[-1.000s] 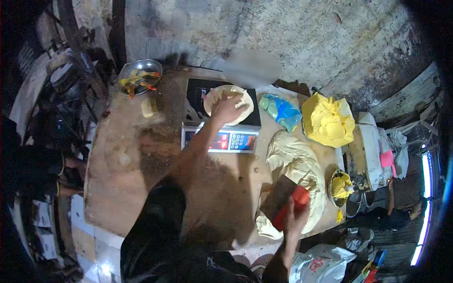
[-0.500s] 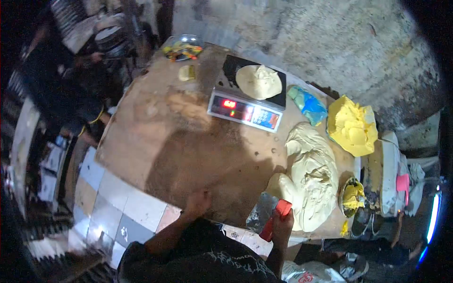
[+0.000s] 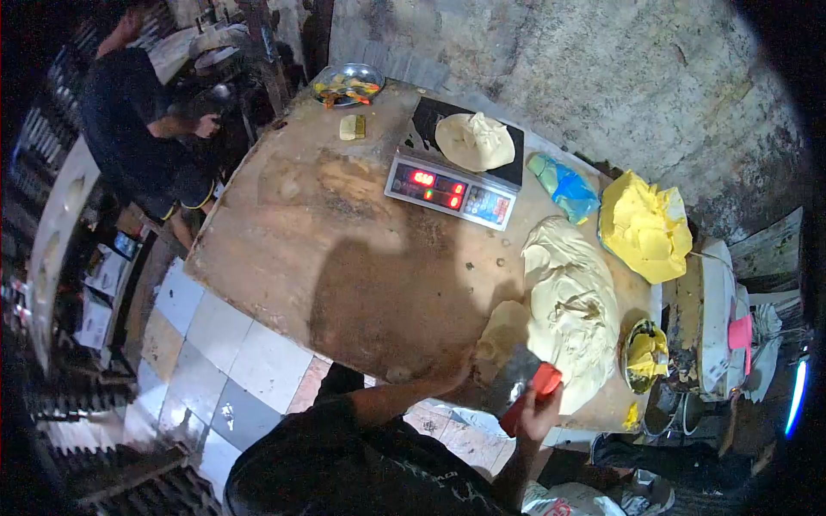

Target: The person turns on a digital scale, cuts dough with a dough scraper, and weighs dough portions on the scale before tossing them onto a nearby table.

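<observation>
My right hand (image 3: 540, 416) grips a dough scraper with a red handle (image 3: 544, 378) and a flat metal blade (image 3: 516, 371). The blade is at the near edge of a small lobe of pale dough (image 3: 503, 328). This lobe lies against the left side of a large, folded dough mass (image 3: 572, 310); whether the two are joined is unclear. My left hand (image 3: 459, 371) is in shadow beside the lobe, its fingers too dark to make out. Farther back, a digital scale (image 3: 452, 191) with lit red digits carries another piece of dough (image 3: 475, 142).
A blue plastic bag (image 3: 564, 189) and a block of yellow fat (image 3: 645, 228) lie right of the scale. A bowl with yellow paste (image 3: 645, 354) stands near the right edge. At the back left are a metal plate (image 3: 348, 84) and a small yellowish piece (image 3: 352, 127). Another person (image 3: 129, 120) stands left.
My left hand has moved right, up to the dough lobe. My right hand with the scraper has shifted right and slightly up. The view has turned a little, showing more of the other person.
</observation>
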`<move>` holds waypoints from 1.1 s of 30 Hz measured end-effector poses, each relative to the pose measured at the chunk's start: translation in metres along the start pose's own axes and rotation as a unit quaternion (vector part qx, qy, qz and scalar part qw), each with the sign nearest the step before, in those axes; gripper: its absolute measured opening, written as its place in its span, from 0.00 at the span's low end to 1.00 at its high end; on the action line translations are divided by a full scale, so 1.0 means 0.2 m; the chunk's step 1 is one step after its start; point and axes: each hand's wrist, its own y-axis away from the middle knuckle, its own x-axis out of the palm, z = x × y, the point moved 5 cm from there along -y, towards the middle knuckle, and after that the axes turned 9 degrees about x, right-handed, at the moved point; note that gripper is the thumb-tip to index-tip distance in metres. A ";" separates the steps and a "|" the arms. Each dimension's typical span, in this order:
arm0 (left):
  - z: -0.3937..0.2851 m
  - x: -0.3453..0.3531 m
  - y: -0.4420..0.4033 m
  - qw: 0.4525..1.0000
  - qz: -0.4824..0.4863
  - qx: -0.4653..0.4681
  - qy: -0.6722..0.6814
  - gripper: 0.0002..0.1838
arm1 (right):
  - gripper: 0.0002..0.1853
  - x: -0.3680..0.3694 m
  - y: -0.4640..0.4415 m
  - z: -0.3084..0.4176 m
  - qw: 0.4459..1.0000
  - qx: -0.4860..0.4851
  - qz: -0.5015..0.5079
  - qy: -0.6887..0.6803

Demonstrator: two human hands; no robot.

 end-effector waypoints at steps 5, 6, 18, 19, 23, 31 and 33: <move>-0.23 -0.44 -0.01 0.979 0.085 -0.096 -0.158 0.10 | 0.16 0.53 -0.24 -0.20 0.900 -0.050 0.114 0.417; -0.22 -0.46 -0.04 0.979 0.100 -0.097 -0.147 0.11 | 0.16 0.58 -0.29 -0.17 0.899 -0.038 0.107 0.423; -0.68 -1.68 -1.06 0.931 -0.234 0.239 -0.148 0.12 | 0.21 0.88 -1.00 -0.12 0.948 0.180 0.247 0.093; -0.56 -1.77 -1.10 0.955 -0.253 0.155 -0.029 0.11 | 0.22 0.96 -1.06 -0.18 0.861 0.198 0.274 0.380; -0.41 -2.08 -1.11 0.939 -0.320 0.082 0.099 0.10 | 0.43 1.26 -1.40 0.37 0.899 -0.112 0.011 0.424; -0.64 -2.08 -1.39 0.972 -0.181 0.111 -0.096 0.13 | 0.58 2.25 -1.95 0.96 0.456 -0.502 0.189 0.710; -0.71 -2.06 -1.55 0.957 -0.192 0.200 -0.081 0.15 | 0.49 2.35 -1.97 0.96 0.507 -0.244 0.368 0.740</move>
